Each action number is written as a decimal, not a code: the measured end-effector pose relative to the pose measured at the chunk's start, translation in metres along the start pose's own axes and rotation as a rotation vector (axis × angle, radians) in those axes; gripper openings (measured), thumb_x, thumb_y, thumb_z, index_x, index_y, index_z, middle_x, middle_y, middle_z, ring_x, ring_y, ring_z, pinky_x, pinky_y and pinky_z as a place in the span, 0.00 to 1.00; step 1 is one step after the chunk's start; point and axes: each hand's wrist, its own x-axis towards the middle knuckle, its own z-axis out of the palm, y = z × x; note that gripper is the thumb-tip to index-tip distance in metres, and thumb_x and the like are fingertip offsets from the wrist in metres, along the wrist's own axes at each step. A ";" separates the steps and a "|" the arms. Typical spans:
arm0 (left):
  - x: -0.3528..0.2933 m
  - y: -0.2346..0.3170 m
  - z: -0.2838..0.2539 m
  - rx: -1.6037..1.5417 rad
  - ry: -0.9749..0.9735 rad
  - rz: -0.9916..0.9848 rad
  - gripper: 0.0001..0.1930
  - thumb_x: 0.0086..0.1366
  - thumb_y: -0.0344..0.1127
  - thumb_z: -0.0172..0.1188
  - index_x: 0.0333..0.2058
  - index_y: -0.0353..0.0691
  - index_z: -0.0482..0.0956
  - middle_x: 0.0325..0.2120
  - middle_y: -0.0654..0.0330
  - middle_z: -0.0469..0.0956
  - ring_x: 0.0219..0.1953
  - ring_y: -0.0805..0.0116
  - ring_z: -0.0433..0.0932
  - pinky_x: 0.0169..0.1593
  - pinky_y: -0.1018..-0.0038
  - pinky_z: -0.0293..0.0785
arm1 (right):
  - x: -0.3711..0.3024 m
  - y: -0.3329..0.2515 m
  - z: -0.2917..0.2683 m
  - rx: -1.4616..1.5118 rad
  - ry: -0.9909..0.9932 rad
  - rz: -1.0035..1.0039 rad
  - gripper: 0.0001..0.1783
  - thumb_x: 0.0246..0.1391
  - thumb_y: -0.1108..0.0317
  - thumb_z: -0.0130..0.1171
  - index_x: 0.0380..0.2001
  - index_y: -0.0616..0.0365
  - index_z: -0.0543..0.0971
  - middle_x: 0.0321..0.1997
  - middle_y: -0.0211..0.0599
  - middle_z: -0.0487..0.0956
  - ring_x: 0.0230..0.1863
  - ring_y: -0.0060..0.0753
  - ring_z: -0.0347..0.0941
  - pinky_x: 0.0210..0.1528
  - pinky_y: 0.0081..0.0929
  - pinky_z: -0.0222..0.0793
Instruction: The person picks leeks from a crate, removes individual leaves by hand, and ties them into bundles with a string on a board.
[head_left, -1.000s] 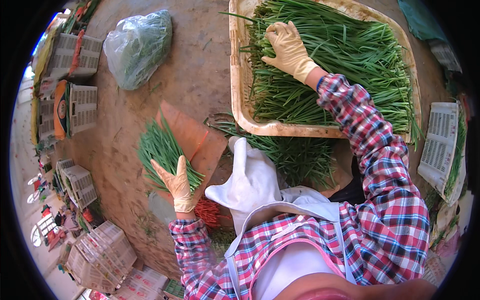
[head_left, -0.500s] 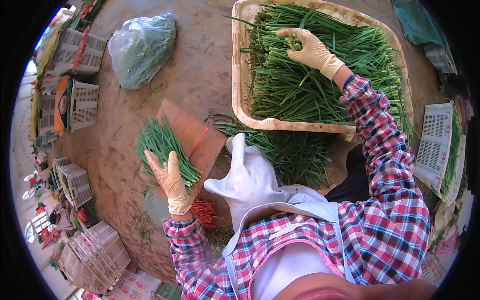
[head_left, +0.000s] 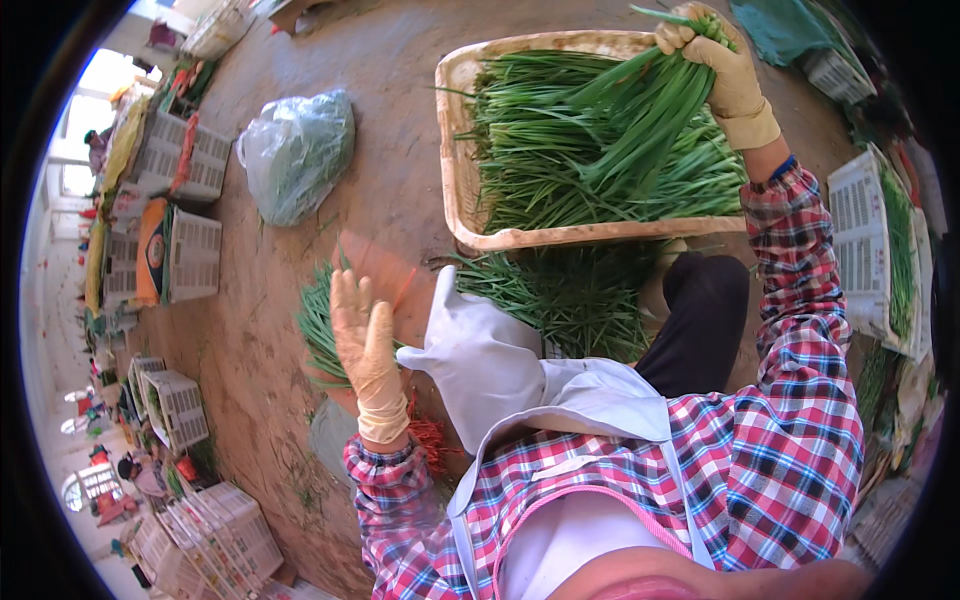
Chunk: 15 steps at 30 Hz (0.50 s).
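My right hand [head_left: 735, 85], in a cream glove, is closed around a bunch of garlic chives [head_left: 655, 135] and lifts it at the far right corner of a dirty cream plastic crate [head_left: 455, 170]. The bunch's long leaves hang down over the chives lying in the crate. My left hand [head_left: 365, 340], gloved too, is open with its fingers stretched upward and nothing in it. Beside it, a second pile of chives [head_left: 322, 335] rests on a reddish-brown sheet [head_left: 375, 265], partly hidden by the hand. Red ties [head_left: 428, 435] lie near my left wrist.
Loose chives [head_left: 550, 300] lie below the crate, near my knee [head_left: 705, 310]. A clear plastic bag [head_left: 297, 155] of greens sits on the brown floor at the far left. White crates [head_left: 195, 255] line the left side, and another crate [head_left: 862, 235] with greens stands at right.
My right hand has risen far and to the right, pulling a bunch of chives up from the crate. My left hand has come off the left pile slightly, turning upright. The view has shifted.
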 end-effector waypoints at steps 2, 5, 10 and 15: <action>-0.025 0.025 0.031 -0.002 -0.231 0.115 0.41 0.62 0.25 0.61 0.70 0.38 0.48 0.69 0.51 0.53 0.70 0.59 0.54 0.68 0.66 0.53 | -0.011 -0.050 0.048 0.160 -0.088 0.034 0.16 0.47 0.79 0.47 0.42 0.61 0.72 0.36 0.36 0.72 0.40 0.36 0.71 0.55 0.42 0.70; -0.055 0.064 0.070 0.073 -0.539 0.373 0.50 0.53 0.34 0.72 0.69 0.36 0.49 0.67 0.51 0.56 0.69 0.61 0.55 0.68 0.67 0.55 | -0.042 -0.094 0.151 0.142 -0.051 0.190 0.12 0.42 0.73 0.50 0.34 0.60 0.71 0.29 0.35 0.70 0.34 0.33 0.71 0.52 0.45 0.75; -0.120 0.081 0.099 -0.350 -1.360 -0.671 0.65 0.34 0.48 0.83 0.68 0.32 0.52 0.61 0.52 0.66 0.62 0.61 0.66 0.66 0.66 0.57 | -0.097 -0.118 0.273 0.705 -0.084 0.267 0.10 0.38 0.75 0.57 0.25 0.55 0.69 0.23 0.26 0.65 0.25 0.24 0.62 0.38 0.30 0.66; -0.253 0.039 0.083 -0.713 -1.169 -0.718 0.61 0.41 0.43 0.79 0.68 0.31 0.49 0.34 0.56 0.77 0.40 0.62 0.77 0.62 0.53 0.64 | -0.164 -0.147 0.316 0.753 0.119 0.381 0.14 0.47 0.74 0.55 0.40 0.62 0.78 0.35 0.37 0.78 0.37 0.32 0.74 0.56 0.36 0.70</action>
